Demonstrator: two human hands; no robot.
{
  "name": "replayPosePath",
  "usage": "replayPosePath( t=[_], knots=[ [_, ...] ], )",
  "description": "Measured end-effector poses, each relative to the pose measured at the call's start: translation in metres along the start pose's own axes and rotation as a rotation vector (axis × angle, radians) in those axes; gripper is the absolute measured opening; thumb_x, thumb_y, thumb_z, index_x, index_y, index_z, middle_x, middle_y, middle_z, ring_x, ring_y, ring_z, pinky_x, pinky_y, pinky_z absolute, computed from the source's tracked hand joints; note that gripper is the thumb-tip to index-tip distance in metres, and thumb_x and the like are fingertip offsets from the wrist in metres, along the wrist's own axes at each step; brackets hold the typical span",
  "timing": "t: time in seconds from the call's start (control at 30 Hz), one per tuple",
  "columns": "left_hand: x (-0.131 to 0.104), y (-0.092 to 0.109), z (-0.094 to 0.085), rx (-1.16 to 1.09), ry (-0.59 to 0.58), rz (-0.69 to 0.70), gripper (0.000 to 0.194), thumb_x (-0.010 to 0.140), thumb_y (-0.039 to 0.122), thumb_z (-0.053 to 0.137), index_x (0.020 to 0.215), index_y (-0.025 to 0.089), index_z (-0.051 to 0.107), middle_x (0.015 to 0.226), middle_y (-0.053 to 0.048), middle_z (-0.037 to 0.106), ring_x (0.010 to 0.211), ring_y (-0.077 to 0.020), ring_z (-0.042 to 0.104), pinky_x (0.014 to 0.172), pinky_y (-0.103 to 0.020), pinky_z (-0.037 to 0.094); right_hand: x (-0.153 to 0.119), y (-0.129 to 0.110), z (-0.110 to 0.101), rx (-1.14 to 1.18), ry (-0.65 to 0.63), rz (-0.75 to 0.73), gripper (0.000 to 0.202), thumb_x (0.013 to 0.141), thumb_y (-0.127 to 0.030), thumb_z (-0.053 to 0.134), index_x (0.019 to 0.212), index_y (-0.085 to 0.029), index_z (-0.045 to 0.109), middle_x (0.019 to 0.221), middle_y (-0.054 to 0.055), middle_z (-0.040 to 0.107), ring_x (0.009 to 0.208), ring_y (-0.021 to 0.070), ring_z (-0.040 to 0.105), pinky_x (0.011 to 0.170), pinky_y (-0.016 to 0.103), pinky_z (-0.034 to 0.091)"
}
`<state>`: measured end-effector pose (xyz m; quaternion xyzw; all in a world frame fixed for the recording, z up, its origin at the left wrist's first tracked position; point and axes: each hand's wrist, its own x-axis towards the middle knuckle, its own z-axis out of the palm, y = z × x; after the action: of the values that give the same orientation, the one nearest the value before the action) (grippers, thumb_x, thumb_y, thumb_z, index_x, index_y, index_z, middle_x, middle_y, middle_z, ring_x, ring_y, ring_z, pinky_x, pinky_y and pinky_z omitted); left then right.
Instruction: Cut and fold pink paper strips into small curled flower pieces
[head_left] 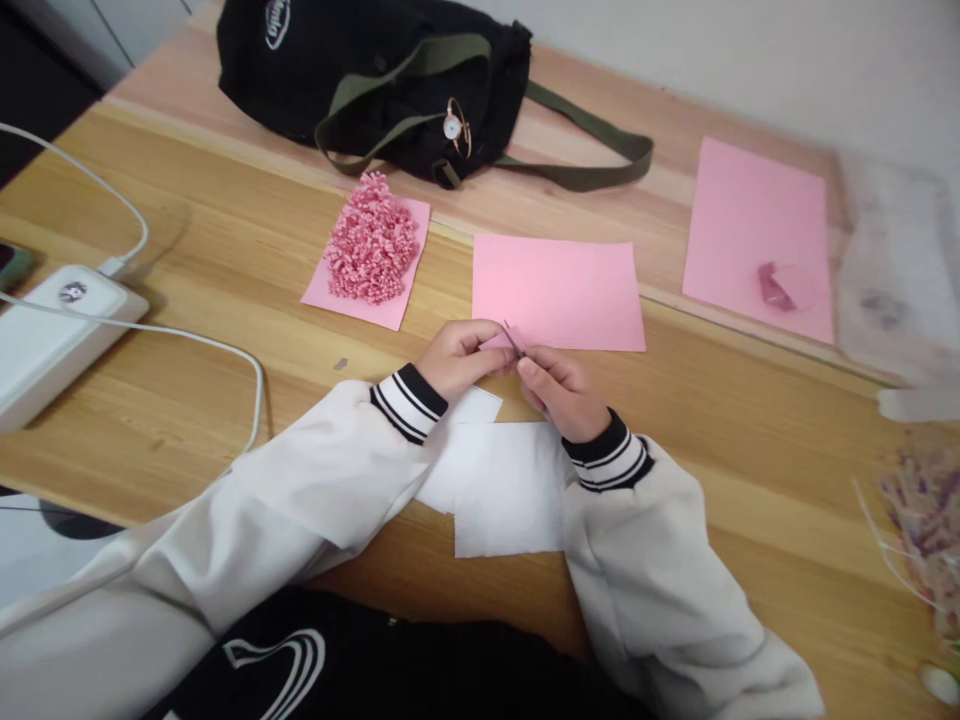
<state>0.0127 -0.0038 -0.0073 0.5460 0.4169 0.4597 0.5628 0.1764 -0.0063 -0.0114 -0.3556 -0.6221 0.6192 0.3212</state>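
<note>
Paper strip (513, 340), small and pink, sits pinched between your two hands just above the near edge of the middle pink sheet (559, 293). Its long axis runs on a slant, the free tip pointing up and toward your left, the lower end lost between your fingertips; it is too small to tell more about its shape.

Going left to right: a white box (52, 335) with white cables (225, 350) lies at the far left of the tabletop (750, 420), well apart from your hands. Next comes a small pink sheet carrying a heap of pink curled pieces (371, 250), with a black bag (375, 80) and its green strap behind it. Your left hand (457, 357) is closed narrowly, thumb and fingers gripping the strip. Your right hand (562, 390) meets it, fingertips also nipped on the strip. White paper sheets (502, 485) lie under your wrists, reaching close to the near edge of the tabletop. Farther right another pink sheet (757, 235) holds a small darker pink scrap (776, 287), and blurred clear plastic lies beyond it.

Bare wood lies open between your left sleeve and the cables, and a broad stretch is free to the right of your right sleeve.
</note>
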Motion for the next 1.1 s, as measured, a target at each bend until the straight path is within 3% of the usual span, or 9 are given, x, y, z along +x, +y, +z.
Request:
replayPosePath(
  t=[1.1],
  knots=[
    [-0.0003, 0.0018, -0.0002, 0.036, 0.012, -0.017, 0.019, 0.065, 0.024, 0.060, 0.050, 0.015, 0.053, 0.049, 0.003, 0.050, 0.049, -0.0087, 0.044, 0.051, -0.024, 0.035, 0.0015, 0.0006, 0.0016, -0.019, 0.015, -0.020, 0.040, 0.084, -0.055, 0.051, 0.077, -0.017, 0.058, 0.049, -0.005, 0.036, 0.045, 0.0078, 0.030, 0.042, 0.022, 0.023]
  ],
)
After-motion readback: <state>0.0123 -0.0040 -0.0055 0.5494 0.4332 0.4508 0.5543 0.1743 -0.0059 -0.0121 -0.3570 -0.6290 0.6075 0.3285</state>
